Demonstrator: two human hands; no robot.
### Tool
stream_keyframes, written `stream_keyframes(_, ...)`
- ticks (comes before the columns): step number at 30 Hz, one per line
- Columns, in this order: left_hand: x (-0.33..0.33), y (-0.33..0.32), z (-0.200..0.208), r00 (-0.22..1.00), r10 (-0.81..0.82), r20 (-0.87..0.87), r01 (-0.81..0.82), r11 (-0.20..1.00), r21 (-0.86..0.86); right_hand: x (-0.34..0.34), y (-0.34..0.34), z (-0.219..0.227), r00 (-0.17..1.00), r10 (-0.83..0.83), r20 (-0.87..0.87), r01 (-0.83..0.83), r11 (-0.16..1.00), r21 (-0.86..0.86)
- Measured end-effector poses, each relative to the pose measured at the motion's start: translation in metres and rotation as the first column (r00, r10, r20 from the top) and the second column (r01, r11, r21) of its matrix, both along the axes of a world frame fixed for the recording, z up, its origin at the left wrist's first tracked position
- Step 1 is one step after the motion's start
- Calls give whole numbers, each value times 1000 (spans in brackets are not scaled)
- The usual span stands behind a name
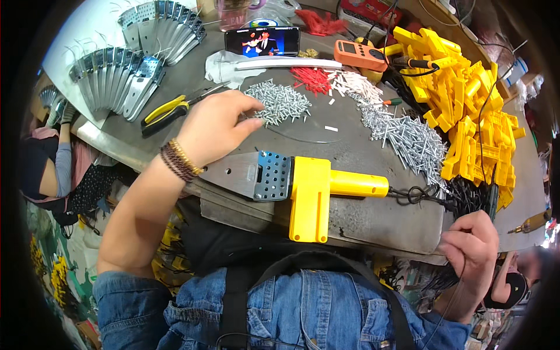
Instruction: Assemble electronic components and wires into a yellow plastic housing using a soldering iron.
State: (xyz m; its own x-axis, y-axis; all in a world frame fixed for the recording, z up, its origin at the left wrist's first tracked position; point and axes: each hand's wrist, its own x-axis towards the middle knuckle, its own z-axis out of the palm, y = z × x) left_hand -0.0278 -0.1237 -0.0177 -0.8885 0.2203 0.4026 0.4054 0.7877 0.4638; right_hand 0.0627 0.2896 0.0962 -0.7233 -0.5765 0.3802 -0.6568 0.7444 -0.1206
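Note:
My left hand [217, 123] reaches over the table, thumb and forefinger apart at the edge of a pile of short silver screws [280, 104]. Nothing shows between those fingertips. Below it lies a tool with a yellow plastic housing and handle [311, 198], joined to a tapered metal plate [230, 174] with a perforated metal sleeve [273, 176]. Dark cord [411, 195] trails from the handle's right end. My right hand [471, 245] is at the table's right front edge, its fingers curled closed. A thin dark line runs down past it; whether the fingers grip anything is hidden.
Metal plates [102, 79] fan out at back left near yellow-black pliers [166, 114]. Long screws [411, 143], red sleeves [313, 79] and white sleeves [359, 86] form piles. Yellow housings [466, 99] heap at right. A phone [262, 42] and orange multimeter [359, 54] stand behind.

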Motion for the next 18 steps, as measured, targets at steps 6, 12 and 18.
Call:
stream_keyframes(6,-29,28,4,997,49,59,-37,981,-188,28,-11,11,934,-17,358,72,988,-140)
stream_keyframes(12,-41,38,13,953,97,288,13,934,-358,16,-5,7,960,232,160,-126,862,-490)
stream_keyframes(18,-34,33,-1,975,83,207,17,898,-441,-16,-7,-3,518,179,837,-550,819,165)
